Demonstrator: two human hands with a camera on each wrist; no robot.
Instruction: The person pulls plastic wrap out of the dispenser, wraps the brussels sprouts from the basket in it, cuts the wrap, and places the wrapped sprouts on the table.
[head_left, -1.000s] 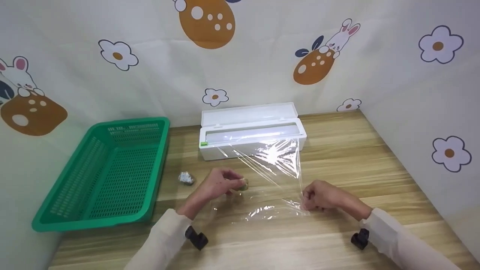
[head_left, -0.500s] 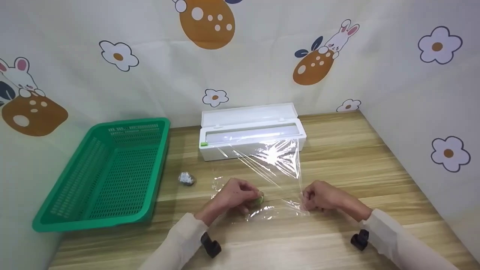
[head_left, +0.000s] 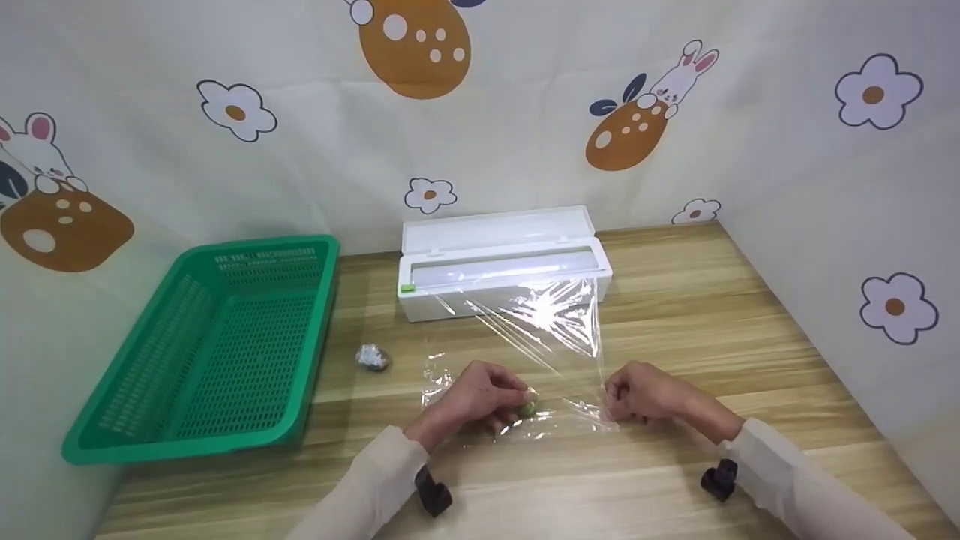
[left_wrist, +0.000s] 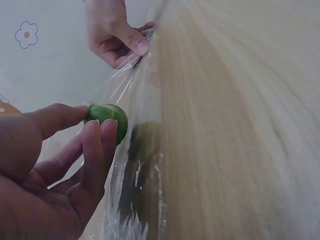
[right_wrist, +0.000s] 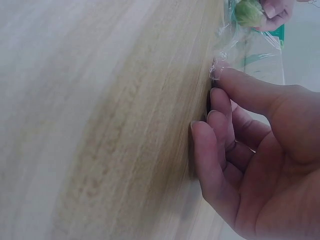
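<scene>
My left hand (head_left: 480, 391) pinches a small green Brussels sprout (left_wrist: 109, 118) between thumb and fingertips. In the head view the sprout is over the near part of a clear sheet of cling film (head_left: 551, 319); whether it touches the film I cannot tell. The film runs from a white dispenser box (head_left: 510, 289) with its lid raised. My right hand (head_left: 641, 391) pinches the film's near right corner, low at the table. In the right wrist view its thumb and index finger meet on the crumpled edge (right_wrist: 218, 67). The film's near left edge lies loose and wrinkled.
A green plastic basket (head_left: 319, 337) stands on the left of the wooden table (head_left: 750, 337). Between basket and film lies a small shiny silvery lump (head_left: 373, 357). A green slider (head_left: 408, 288) sits at the box's left end. Printed cloth (head_left: 517, 135) hangs behind.
My left hand has carried the sprout rightward and nearer to me over the film. My right hand stays on the film's corner. Basket, box and silvery lump have not moved.
</scene>
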